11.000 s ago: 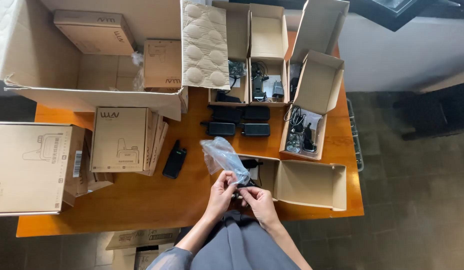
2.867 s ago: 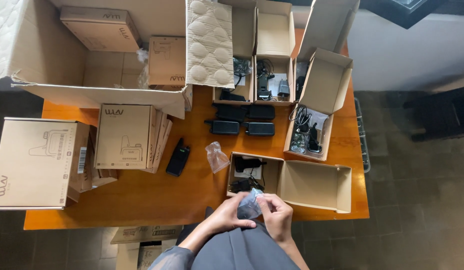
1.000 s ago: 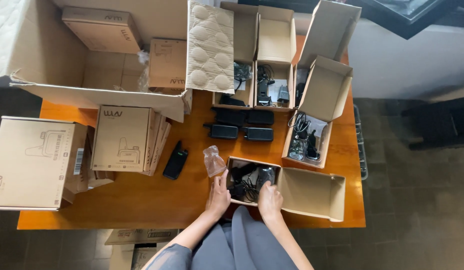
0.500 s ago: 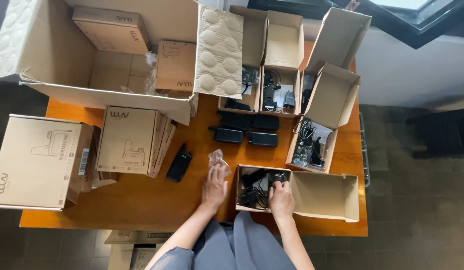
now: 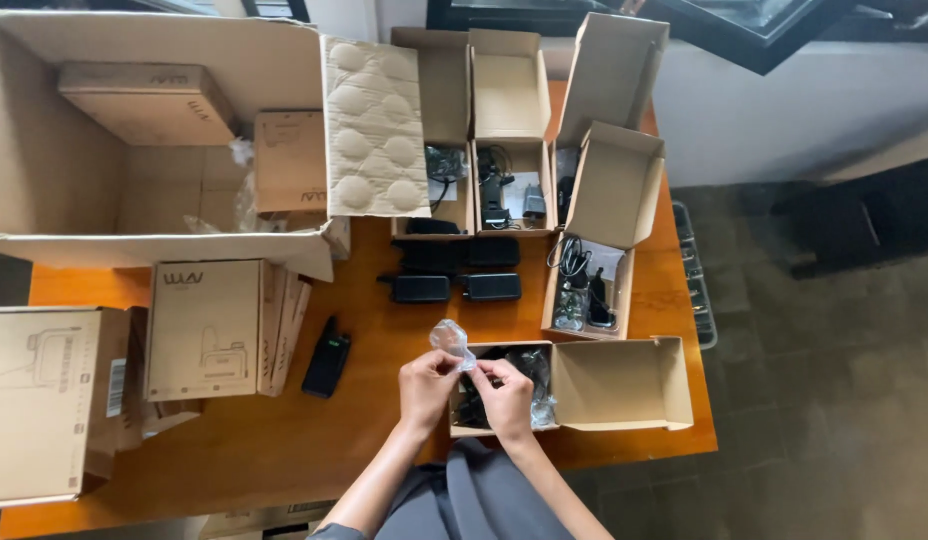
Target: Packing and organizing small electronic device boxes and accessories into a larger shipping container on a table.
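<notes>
Your hands meet over the near open box (image 5: 624,385) on the counter (image 5: 384,330); handset (image 5: 326,357) lies left, four units (image 5: 452,272) behind, large carton (image 5: 134,140) far-left.

Clear, glossy plastic bag (image 5: 452,338) between my fingers (image 5: 446,362). Table (image 5: 284,440) warm orange-brown wood. Small open box (image 5: 624,385) plain tan cardboard, black cables inside. Handheld radio (image 5: 327,357) black; four more black units (image 5: 454,272) in block. Big carton (image 5: 164,130) light brown, flap liner (image 5: 374,125) beige with quilted circle pattern. Closed boxes (image 5: 204,328) tan, dark line drawing. My sleeve (image 5: 464,500) grey.
</notes>
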